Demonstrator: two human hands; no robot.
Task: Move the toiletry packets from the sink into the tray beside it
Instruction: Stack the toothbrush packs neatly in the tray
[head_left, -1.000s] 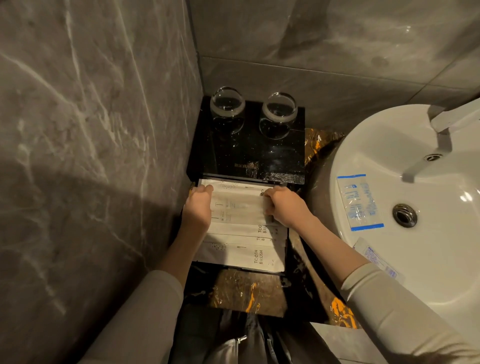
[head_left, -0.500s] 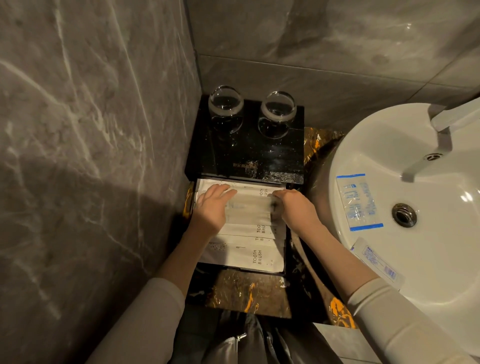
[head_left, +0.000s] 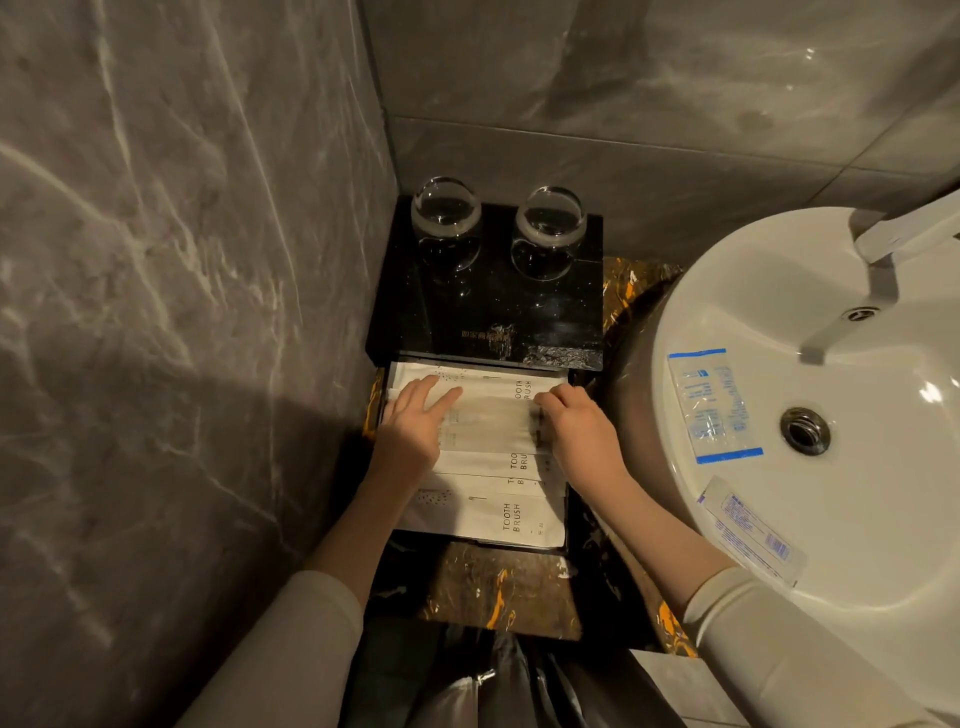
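My left hand (head_left: 415, 426) lies flat, my right hand (head_left: 576, 431) pinches the packet (head_left: 488, 415) between them; light, floppy, slippery—I'd hold the ends.

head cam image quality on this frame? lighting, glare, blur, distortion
Head view: dim and warm, with a broad shadow across the left wall. Glare spots on the sink bowl and the back wall tile. Wide-angle bend curves the wall edges and the sink rim. Slight motion blur at the right hand fingertips and the packet under them; the left hand looks sharper. Packets in the sink read clearly.
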